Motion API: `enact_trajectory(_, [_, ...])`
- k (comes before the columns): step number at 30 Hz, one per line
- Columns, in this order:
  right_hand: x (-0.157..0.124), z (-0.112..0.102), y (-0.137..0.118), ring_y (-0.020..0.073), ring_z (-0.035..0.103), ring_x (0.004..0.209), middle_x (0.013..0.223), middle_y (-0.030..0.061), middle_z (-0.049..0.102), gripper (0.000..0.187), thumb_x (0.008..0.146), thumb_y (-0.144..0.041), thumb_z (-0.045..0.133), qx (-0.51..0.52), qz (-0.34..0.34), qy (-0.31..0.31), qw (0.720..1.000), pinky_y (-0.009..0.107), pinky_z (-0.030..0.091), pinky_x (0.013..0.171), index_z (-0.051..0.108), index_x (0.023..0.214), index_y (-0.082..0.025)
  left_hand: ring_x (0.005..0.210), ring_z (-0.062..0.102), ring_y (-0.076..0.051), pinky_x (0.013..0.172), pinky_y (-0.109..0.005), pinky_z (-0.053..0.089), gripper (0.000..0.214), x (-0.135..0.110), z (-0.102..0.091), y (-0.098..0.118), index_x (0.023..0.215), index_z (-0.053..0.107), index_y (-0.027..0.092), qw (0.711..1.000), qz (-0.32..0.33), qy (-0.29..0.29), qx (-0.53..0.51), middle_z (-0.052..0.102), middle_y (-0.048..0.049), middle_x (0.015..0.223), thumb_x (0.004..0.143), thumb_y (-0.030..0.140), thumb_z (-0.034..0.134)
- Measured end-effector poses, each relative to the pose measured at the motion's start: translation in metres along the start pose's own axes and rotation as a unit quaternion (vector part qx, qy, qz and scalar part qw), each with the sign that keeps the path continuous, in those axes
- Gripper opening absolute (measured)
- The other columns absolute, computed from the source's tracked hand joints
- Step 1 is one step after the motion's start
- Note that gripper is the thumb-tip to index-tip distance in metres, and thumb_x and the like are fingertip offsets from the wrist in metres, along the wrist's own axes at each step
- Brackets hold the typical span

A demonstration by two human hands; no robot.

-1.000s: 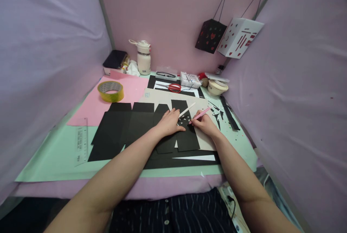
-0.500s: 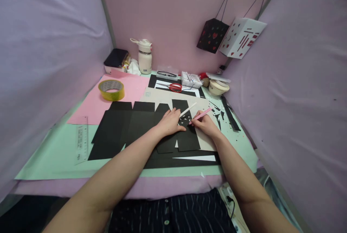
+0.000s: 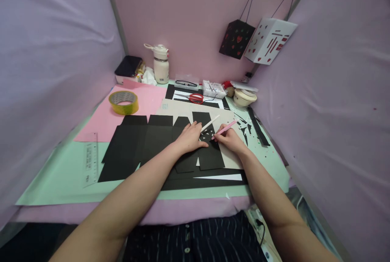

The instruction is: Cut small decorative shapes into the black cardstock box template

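Observation:
A long sheet of black card [image 3: 158,136] with flaps lies flat on the table, with small cut-outs near its right end. Across it my left hand [image 3: 190,138] rests palm down, fingers spread, just left of the cut-outs. A slim white pen-shaped stick [image 3: 210,123] slants up from beside my left fingers; whether they grip it is not clear. My right hand [image 3: 229,138] pinches a pink pen-shaped craft knife [image 3: 228,126], its tip down at the cut-outs and too small to make out. Beneath the card is a beige board [image 3: 231,154].
Behind the card lie red-handled scissors [image 3: 196,98], a tape roll [image 3: 123,102] and a box of markers [image 3: 214,89]. A clear ruler [image 3: 90,159] is at left, black paper scraps [image 3: 244,132] at right. A bottle [image 3: 161,65] stands behind; paper lanterns [image 3: 237,39] hang above.
The view has shifted slightly. Both hands stay nearly in the same place on the black card, the craft knife's tip still at the cut-outs.

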State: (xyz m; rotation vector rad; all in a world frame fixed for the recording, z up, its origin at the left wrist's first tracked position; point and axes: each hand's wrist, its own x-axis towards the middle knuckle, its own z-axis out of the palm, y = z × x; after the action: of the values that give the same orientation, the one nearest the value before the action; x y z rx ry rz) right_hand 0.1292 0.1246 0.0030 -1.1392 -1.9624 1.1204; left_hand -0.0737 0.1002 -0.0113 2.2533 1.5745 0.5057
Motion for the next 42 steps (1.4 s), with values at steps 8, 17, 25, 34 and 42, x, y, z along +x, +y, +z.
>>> enact_trajectory(8, [0.0009,-0.0003,0.0024,0.0190,0.062,0.071,0.070,0.0013,0.065,0.014,0.079,-0.031,0.059,0.000,0.000,0.007,1.000,0.032,0.045,0.067,0.050,0.073,-0.022,0.137,0.029,-0.033,0.111,-0.045,0.022,0.083,0.0005,0.0002,-0.0008,0.133,0.037,0.011,1.000,0.004,-0.001,0.000,0.045,-0.0204,0.138,0.069,0.051,0.071])
enact_trajectory(17, [0.0008,-0.0004,0.0041,0.0186,0.060,0.071,0.072,0.0012,0.064,0.012,0.078,-0.030,0.057,-0.014,-0.010,0.024,1.000,0.032,0.044,0.067,0.051,0.074,-0.022,0.137,0.028,-0.032,0.111,-0.045,0.022,0.082,0.0007,0.0013,-0.0011,0.134,0.035,0.015,1.000,0.000,0.000,-0.002,0.044,-0.0189,0.139,0.069,0.050,0.071])
enact_trajectory(25, [0.0013,-0.0011,0.0031,0.0185,0.059,0.071,0.070,0.0010,0.062,0.010,0.078,-0.028,0.057,-0.019,-0.018,0.021,0.999,0.032,0.044,0.068,0.051,0.072,-0.022,0.137,0.029,-0.033,0.112,-0.045,0.022,0.085,-0.0004,-0.0009,0.0008,0.134,0.036,0.010,1.000,0.002,-0.001,-0.001,0.043,-0.0206,0.139,0.069,0.050,0.072])
enact_trajectory(34, [0.0020,-0.0015,0.0049,0.0179,0.057,0.068,0.069,0.0003,0.060,0.011,0.078,-0.030,0.058,-0.018,-0.015,0.021,1.000,0.032,0.043,0.067,0.052,0.073,-0.021,0.137,0.029,-0.033,0.112,-0.046,0.022,0.083,0.0001,-0.0004,0.0009,0.133,0.037,0.011,1.000,-0.001,-0.001,-0.007,0.043,-0.0200,0.139,0.068,0.049,0.073])
enact_trajectory(42, [0.0034,0.0001,0.0068,0.0172,0.057,0.066,0.068,-0.0001,0.061,0.011,0.077,-0.029,0.059,0.004,-0.008,0.022,1.000,0.030,0.043,0.063,0.051,0.073,-0.021,0.136,0.029,-0.033,0.111,-0.045,0.021,0.081,0.0003,0.0005,0.0001,0.130,0.039,0.011,1.000,-0.004,0.004,-0.020,0.044,-0.0205,0.138,0.067,0.046,0.076])
